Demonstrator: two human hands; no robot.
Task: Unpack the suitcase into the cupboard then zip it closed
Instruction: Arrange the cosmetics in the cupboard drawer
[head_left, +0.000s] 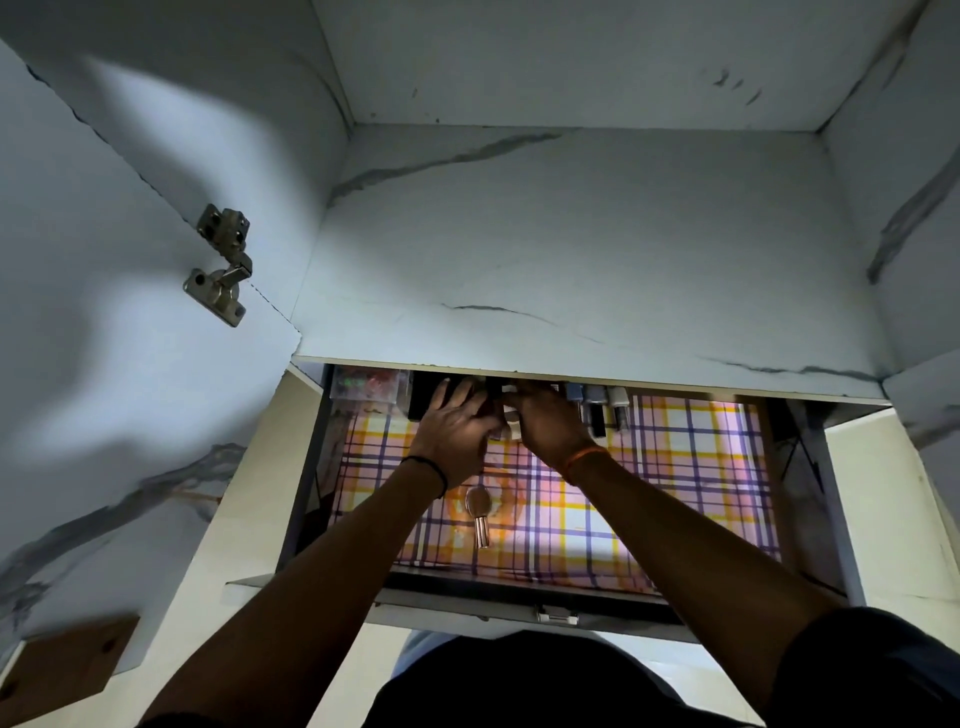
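1. One drawer (810, 519) stands pulled out of the cupboard (571, 249), directly below a marble-patterned white shelf; the suitcase does not appear in the head view.
2. Two bare hands reach into the back of the drawer, side by side and touching near the thumbs.
3. The left hand (457, 431) lies palm down with its fingers spread forward over a dark box (421, 402) at the rear; whether it grips the box cannot be told.
4. The right hand (545, 421) is curled over small white and dark items (511, 423) between the two hands; its fingertips are hidden, so its hold cannot be judged.
5. One black band (434, 470) circles the left wrist, and one orange band (584, 460) circles the right.
6. One clear plastic box (371, 387) holding small colourful bits sits in the back left corner, just beside the dark box.
7. About three small upright bottles (605, 410), grey and white with darker bases, stand in a row just right of the right hand.
8. One checked liner (691, 467), pink and white with purple and yellow lines, covers the drawer floor.
9. One metal key-like object (480, 514) with two prongs lies on the liner between the forearms.
10. One metal hinge (221, 262) in two parts joins the open door (104, 312) to the cupboard's left side.
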